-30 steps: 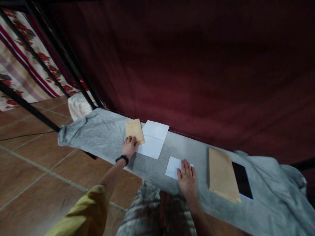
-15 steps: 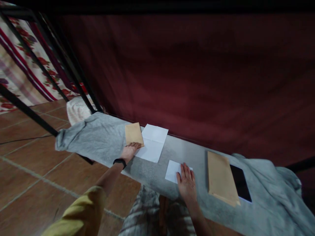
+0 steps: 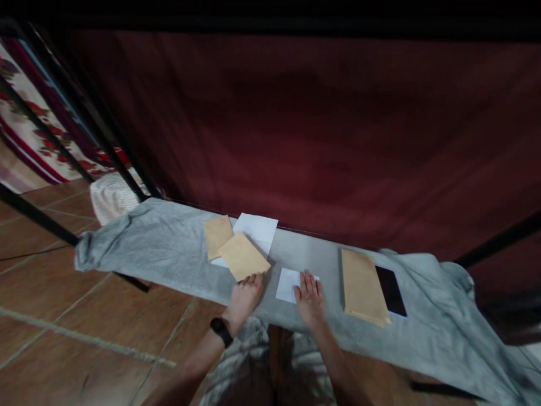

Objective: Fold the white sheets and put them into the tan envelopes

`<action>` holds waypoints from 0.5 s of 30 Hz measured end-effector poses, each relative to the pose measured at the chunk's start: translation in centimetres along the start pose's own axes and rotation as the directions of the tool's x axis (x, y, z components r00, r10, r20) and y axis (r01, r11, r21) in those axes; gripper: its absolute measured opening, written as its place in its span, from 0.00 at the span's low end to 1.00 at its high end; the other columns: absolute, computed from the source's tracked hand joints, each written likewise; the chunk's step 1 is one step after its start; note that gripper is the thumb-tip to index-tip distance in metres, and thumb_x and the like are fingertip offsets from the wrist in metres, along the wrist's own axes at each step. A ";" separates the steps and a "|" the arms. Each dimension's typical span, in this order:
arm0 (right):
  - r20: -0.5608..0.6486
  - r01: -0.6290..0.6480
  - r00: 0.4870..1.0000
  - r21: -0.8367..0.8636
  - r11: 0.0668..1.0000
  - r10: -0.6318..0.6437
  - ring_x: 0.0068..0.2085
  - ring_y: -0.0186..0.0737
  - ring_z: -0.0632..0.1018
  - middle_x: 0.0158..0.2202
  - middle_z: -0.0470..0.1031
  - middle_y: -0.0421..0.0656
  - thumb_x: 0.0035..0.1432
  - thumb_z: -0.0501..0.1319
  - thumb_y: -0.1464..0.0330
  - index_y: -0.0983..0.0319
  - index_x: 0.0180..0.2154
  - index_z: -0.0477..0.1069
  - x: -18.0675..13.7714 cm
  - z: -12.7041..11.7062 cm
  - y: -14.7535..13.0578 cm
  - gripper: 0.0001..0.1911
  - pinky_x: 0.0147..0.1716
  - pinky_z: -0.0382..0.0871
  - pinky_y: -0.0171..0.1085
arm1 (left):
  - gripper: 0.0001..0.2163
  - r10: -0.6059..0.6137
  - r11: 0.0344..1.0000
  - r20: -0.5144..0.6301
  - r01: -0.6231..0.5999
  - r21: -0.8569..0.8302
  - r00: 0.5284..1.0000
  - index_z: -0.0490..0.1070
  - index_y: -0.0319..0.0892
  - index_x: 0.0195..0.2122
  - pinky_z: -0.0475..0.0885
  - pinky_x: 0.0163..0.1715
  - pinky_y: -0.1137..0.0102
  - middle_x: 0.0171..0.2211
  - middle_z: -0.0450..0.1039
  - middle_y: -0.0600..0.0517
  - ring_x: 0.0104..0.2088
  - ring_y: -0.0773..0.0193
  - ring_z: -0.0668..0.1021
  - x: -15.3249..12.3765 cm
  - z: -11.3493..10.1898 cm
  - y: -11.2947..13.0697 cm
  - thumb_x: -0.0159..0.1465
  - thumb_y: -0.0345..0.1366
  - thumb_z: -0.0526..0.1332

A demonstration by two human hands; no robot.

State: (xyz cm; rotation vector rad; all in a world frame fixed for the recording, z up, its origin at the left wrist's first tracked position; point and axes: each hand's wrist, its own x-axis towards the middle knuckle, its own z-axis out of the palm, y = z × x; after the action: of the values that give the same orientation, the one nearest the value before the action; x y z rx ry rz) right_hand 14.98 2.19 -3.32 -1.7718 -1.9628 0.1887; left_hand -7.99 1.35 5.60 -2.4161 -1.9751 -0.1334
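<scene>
My left hand (image 3: 245,294), with a black band at the wrist, grips the near edge of a small brown envelope (image 3: 243,256) and holds it over the large white sheet (image 3: 257,231). A second small brown envelope (image 3: 216,234) lies to the left, partly on that sheet. My right hand (image 3: 310,298) lies flat, fingers stretched out, on a small folded white paper (image 3: 288,283). All of it rests on a narrow bench covered with a grey cloth (image 3: 160,248).
A stack of large brown envelopes (image 3: 360,285) lies right of my right hand, with a black tablet (image 3: 391,290) beside it. A dark red curtain (image 3: 321,135) hangs behind the bench. Black metal bars (image 3: 105,141) and a white bundle (image 3: 110,194) stand at the left over a tiled floor.
My left hand has taken one small brown envelope from the pile at the left and drawn it rightward and toward me, over the white sheet. My right hand has stayed on the small paper.
</scene>
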 end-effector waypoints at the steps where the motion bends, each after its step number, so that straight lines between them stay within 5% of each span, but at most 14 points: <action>1: 0.003 -0.019 1.000 0.095 0.995 0.019 0.68 0.49 0.61 0.67 0.60 0.54 0.69 0.45 0.60 0.67 0.62 0.66 0.0 -0.4 -0.3 0.28 0.68 0.48 0.52 | 0.12 0.032 0.999 0.012 -0.032 -0.012 0.999 0.70 0.40 0.49 0.73 0.38 0.67 0.39 0.77 0.46 0.41 0.58 0.80 -0.8 0.0 1.5 0.70 0.27 0.50; 3: 0.029 -0.077 0.997 0.343 0.936 0.071 0.66 0.47 0.65 0.65 0.65 0.53 0.69 0.44 0.57 0.66 0.59 0.69 -0.4 -1.1 -1.2 0.29 0.67 0.53 0.49 | 0.12 0.097 0.995 0.023 -0.097 -0.032 0.995 0.69 0.41 0.51 0.74 0.39 0.67 0.41 0.77 0.45 0.41 0.59 0.81 -2.0 -0.3 4.3 0.69 0.26 0.52; 6: 0.147 -0.216 0.976 0.708 0.672 0.159 0.59 0.44 0.73 0.57 0.75 0.49 0.67 0.46 0.51 0.61 0.54 0.73 -1.5 -1.9 -2.9 0.29 0.62 0.64 0.44 | 0.12 0.156 0.986 0.026 -0.154 -0.069 0.987 0.69 0.41 0.50 0.74 0.41 0.66 0.42 0.77 0.45 0.42 0.58 0.80 -2.9 -1.0 7.6 0.69 0.26 0.52; 10: 0.289 -0.344 0.936 0.873 0.345 0.202 0.47 0.46 0.80 0.42 0.81 0.45 0.58 0.53 0.44 0.57 0.38 0.77 -3.1 -2.8 -4.8 0.26 0.49 0.73 0.41 | 0.12 0.189 0.974 0.010 -0.186 -0.132 0.982 0.69 0.39 0.50 0.75 0.42 0.63 0.43 0.77 0.43 0.44 0.55 0.80 -3.6 -1.5 10.2 0.68 0.25 0.53; 13: 0.299 -0.350 0.929 0.902 0.251 0.219 0.44 0.44 0.80 0.40 0.81 0.44 0.57 0.55 0.48 0.57 0.37 0.76 -3.4 -3.7 -5.4 0.22 0.45 0.74 0.40 | 0.10 0.196 0.958 -0.017 -0.195 -0.212 0.980 0.70 0.40 0.47 0.75 0.43 0.61 0.42 0.78 0.44 0.42 0.55 0.80 -4.1 -1.1 10.4 0.68 0.27 0.53; 15: 0.270 -0.314 0.945 0.906 0.283 0.183 0.45 0.43 0.80 0.41 0.81 0.43 0.57 0.54 0.54 0.57 0.39 0.76 -3.3 -4.6 -5.4 0.18 0.47 0.73 0.40 | 0.08 0.263 0.915 -0.071 -0.272 -0.299 0.962 0.71 0.42 0.46 0.74 0.48 0.60 0.44 0.77 0.45 0.45 0.56 0.79 -4.3 -0.8 9.6 0.69 0.29 0.55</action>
State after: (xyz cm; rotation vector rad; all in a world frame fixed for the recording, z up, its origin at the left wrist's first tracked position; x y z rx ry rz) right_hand 12.32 -2.81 2.07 -1.1653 -1.0724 1.3076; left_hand 0.55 -4.86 6.44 -2.8267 -1.6945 -0.5011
